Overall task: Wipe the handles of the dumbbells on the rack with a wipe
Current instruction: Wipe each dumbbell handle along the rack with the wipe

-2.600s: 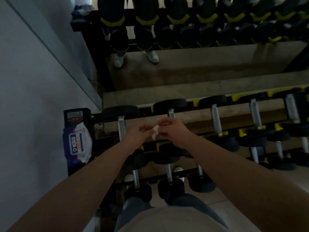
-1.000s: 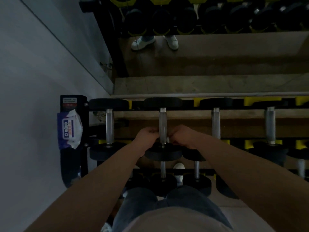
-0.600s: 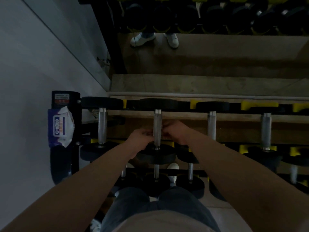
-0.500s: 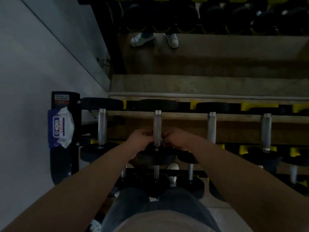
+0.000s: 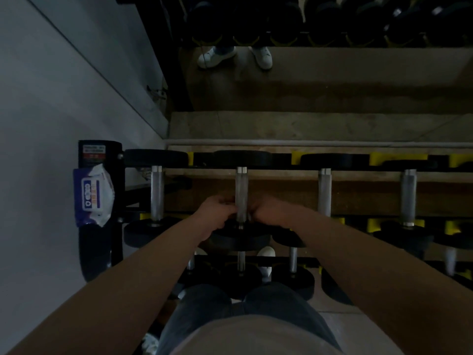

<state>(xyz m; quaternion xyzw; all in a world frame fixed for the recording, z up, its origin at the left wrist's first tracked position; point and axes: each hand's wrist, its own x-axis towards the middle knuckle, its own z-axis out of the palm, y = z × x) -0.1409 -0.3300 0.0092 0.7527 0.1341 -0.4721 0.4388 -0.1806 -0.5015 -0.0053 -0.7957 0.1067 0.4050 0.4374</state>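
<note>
Hands at the near end of the second handle

Closed left hand [image 5: 217, 213] and right hand [image 5: 268, 211] from either side on the handle [image 5: 241, 187] of the second dumbbell from the left, top tier of the rack [image 5: 112, 147]. Pinched it low, just beyond the near plate [image 5: 240, 239]. Could not make out the wipe under the curled fingers. Found the bar running near to far, equally close to both hands. Probably called for a stroke straight toward the far plate [image 5: 242, 157].

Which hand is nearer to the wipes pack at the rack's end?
Left. The left hand is at the handle, on the side facing the wipes pack; the right hand is across it.
</note>
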